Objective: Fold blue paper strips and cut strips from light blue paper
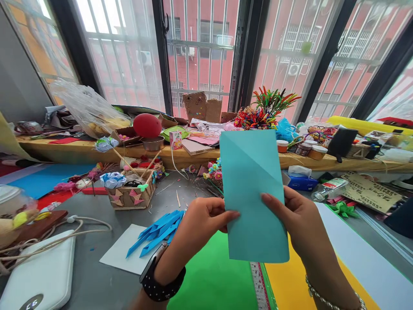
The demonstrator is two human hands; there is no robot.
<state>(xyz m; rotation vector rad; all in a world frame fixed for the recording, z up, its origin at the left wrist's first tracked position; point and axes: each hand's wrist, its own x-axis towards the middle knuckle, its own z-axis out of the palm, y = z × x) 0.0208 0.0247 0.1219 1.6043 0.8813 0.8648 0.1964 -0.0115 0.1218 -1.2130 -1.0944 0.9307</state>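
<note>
A rectangular sheet of teal paper (253, 232) is held upright in front of me, with a diagonal crease running across its upper half. My left hand (206, 221) pinches its left edge, thumb on the near face. On the right edge, my right hand (295, 215) grips it the same way; the fingers behind the paper are partly hidden. Below it lies a green sheet (206, 275), with a ruler (259, 284) along its right side. Folded blue paper strips (158, 232) rest on a white sheet (119, 254) left of my left wrist.
Yellow paper (290, 284) and white paper (364, 258) lie on the right. A cardboard box (132, 196) with paper flowers stands at left, near a white power bank (41, 271) with a cable. The cluttered sill holds a red balloon (147, 125) and paint jars (318, 153).
</note>
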